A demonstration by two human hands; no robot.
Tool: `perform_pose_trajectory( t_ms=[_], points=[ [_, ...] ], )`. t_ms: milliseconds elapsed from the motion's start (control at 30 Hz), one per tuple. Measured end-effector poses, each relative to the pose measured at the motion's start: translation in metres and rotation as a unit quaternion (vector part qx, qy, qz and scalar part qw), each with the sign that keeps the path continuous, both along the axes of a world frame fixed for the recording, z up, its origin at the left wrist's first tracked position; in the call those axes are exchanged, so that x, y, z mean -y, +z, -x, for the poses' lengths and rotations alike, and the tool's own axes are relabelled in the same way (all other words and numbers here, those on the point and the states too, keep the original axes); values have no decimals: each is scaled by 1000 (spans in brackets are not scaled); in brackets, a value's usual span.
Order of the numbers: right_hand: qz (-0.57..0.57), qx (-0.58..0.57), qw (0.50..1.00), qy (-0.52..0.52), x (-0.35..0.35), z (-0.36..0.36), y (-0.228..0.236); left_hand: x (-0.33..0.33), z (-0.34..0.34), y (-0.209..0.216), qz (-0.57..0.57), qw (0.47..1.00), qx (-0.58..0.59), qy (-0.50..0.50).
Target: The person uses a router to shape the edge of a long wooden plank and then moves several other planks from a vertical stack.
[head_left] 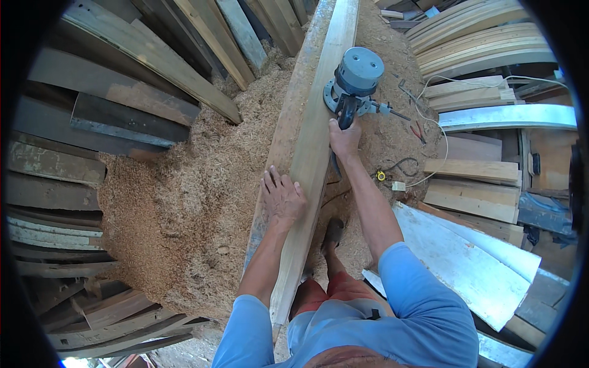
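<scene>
A: What is seen, taken from the left side across to the right?

B: At nine o'clock, dark weathered planks (92, 122) are stacked against a mound of pale sawdust (184, 202). Up the middle, from six toward twelve o'clock, a long pale wooden board (310, 147) is laid on edge. The left hand (283, 197) is pressed flat on the board's left face, fingers spread apart and holding nothing. A little past centre, toward one o'clock, the right hand (345, 136) is closed around the dark handle of a grey round-topped electric router (354, 83), which is seated on the board's top edge. A white cord (429, 132) is trailed away toward three o'clock, where pale planks (472, 184) and white sheets (472, 270) are piled.

A: How would this pass be done well?

B: The router base would likely be best kept flat and square on the narrow edge, so that no tipping is allowed. The board would be steadied by firm, even pressure from the spread hand, kept well behind the cutter. A slow, steady feed would probably be wanted, and the cord should be kept clear of the board and feet. Loose sawdust underfoot may be judged a slipping risk.
</scene>
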State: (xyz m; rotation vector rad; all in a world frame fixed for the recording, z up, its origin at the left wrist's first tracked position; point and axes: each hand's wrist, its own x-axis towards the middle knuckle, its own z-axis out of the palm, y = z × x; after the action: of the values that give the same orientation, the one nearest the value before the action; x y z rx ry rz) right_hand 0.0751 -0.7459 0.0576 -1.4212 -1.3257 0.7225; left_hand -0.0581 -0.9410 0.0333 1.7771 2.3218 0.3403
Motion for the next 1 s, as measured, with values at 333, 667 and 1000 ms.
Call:
perform_pose_trajectory(
  t_ms=[333,667,1000],
  points=[
    [-3,9,1000,4,-79,-4,0,-101,-21,-4,-4,997,7,71],
    [-3,0,1000,1,-137,-6,-4,-134,-22,-4,14,997,9,72],
    [2,7,1000,-1,-190,-11,-8,-169,-19,-5,20,998,3,52]
  ],
)
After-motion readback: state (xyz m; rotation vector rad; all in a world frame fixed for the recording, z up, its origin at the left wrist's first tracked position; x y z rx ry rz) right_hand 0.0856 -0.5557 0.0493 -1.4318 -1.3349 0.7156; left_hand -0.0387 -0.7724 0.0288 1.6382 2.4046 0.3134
